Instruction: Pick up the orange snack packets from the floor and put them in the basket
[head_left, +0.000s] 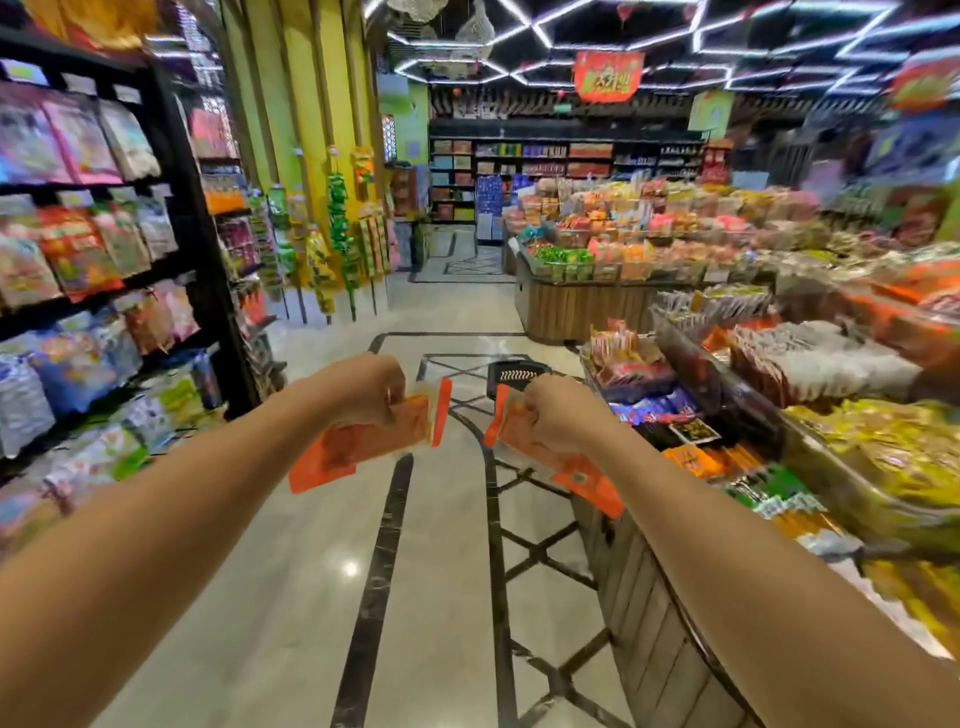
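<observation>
1. The left hand (363, 389) is held out over the floor (441, 571), in the middle of the aisle. Its fingers are curled tight round a bunch of orange snack packets (358, 447).
2. These packets hang down and to the left from the fist, up in the air.
3. The right hand (558, 415) is held out just beside the left one, with a small gap between them. Its fingers are curled round a second bunch of orange packets (582, 475).
4. That bunch sticks out down and to the right, close to the near edge of the wooden snack stand (649, 597).
5. The picture is blurry, so I cannot tell how many packets are in each hand.
6. The black basket (519, 373) sits on the floor farther down the aisle, well apart from the hands. Only its top part shows, between and just above the two fists.
7. It seems to stand near a corner of the wooden snack stand, but the hands hide most of it.
8. On the left side of the aisle stand tall shelves (104, 260) full of bright bags.
</observation>
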